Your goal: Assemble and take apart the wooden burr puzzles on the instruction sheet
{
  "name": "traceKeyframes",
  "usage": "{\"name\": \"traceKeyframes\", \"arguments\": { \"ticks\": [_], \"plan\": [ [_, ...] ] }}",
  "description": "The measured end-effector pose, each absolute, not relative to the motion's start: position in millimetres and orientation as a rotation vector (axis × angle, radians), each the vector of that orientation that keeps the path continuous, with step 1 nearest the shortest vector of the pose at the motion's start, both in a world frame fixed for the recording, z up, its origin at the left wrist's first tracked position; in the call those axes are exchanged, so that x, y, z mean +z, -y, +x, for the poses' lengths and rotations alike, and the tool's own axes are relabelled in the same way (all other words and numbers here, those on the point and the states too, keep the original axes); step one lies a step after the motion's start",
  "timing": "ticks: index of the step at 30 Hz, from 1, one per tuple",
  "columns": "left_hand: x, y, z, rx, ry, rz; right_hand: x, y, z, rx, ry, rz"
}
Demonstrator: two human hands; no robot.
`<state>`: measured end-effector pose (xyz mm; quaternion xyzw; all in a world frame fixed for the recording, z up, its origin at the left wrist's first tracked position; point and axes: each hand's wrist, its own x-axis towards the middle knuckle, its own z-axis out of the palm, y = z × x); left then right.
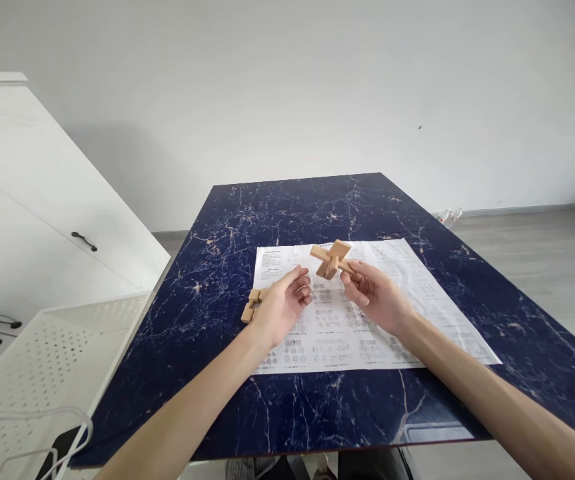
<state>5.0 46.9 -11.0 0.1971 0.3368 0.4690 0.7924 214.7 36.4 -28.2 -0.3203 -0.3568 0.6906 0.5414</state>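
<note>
Between thumb and fingers, my right hand (377, 297) grips one end of a wooden interlocking puzzle (336, 259). Its light wooden bars cross one another, and it is held up over a printed sheet (327, 347). My left hand (283, 301) is to the left of the puzzle, apart from it, with fingers loosely curled and nothing visible in them. Several notched wooden pieces (250, 308) lie on the table just left of my left hand, which partly hides them. The sheet carries rows of small diagrams, too small to read.
The sheet lies on a dark blue marble-patterned table (287, 210). A white cabinet (42, 193) with black handles stands at the left, above a white perforated panel (42, 367). A white cable (62, 410) loops near the table's front left corner. Behind is a pale wall (277, 87).
</note>
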Motion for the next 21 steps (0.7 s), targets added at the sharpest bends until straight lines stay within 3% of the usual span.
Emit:
{"name": "traceKeyframes", "arguments": {
  "ticks": [14,21],
  "plan": [
    [-5.0,-43.0,3.4,0.936,-0.735,0.544,-50.5,-65.8,251.7,1.050,0.563,-0.961],
    [-6.2,-44.4,1.7,0.944,-0.738,0.561,-53.6,-75.2,275.3,0.936,0.392,-1.030]
  ]
}}
